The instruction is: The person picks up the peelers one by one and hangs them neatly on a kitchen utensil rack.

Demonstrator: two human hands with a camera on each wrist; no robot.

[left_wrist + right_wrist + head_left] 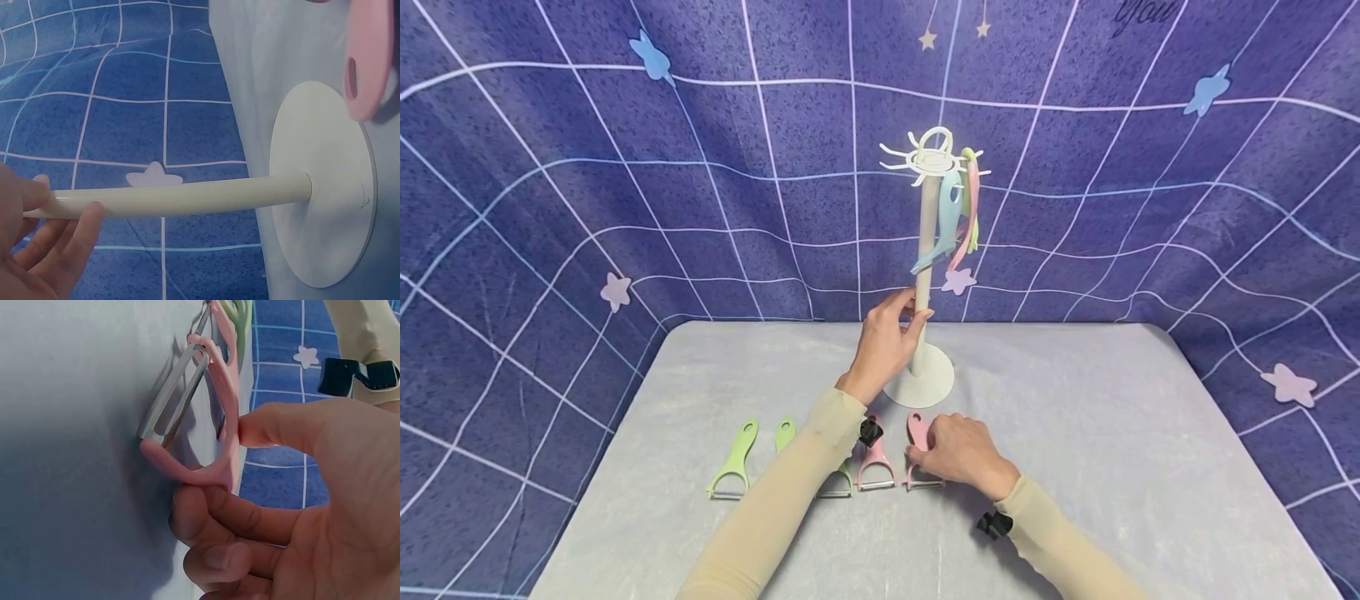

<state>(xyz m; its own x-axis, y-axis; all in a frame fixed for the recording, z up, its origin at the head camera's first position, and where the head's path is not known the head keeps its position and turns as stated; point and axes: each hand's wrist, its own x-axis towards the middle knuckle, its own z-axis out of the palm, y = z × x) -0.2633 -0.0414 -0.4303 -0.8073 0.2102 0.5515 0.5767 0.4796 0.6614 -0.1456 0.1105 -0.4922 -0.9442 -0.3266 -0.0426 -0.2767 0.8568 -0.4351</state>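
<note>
My left hand (882,343) holds the white pole (187,199) of an upright stand partway up, thumb on one side and fingers on the other. The stand's ring of hooks (917,160) carries a blue peeler (949,212), a pink one and a green one on its right side. In front of the round base (936,387), my right hand (966,452) pinches a pink peeler (230,394) between thumb and fingers, low over the table. Its handle end (916,422) points toward the stand, and part of the handle is hidden behind the fingers.
Left of that peeler lies a second pink peeler (874,458). Farther left are two green peelers, one (739,450) fully visible and the other (785,432) partly covered by my left sleeve (797,483). A purple grid-patterned curtain (790,208) surrounds the grey table (1120,433).
</note>
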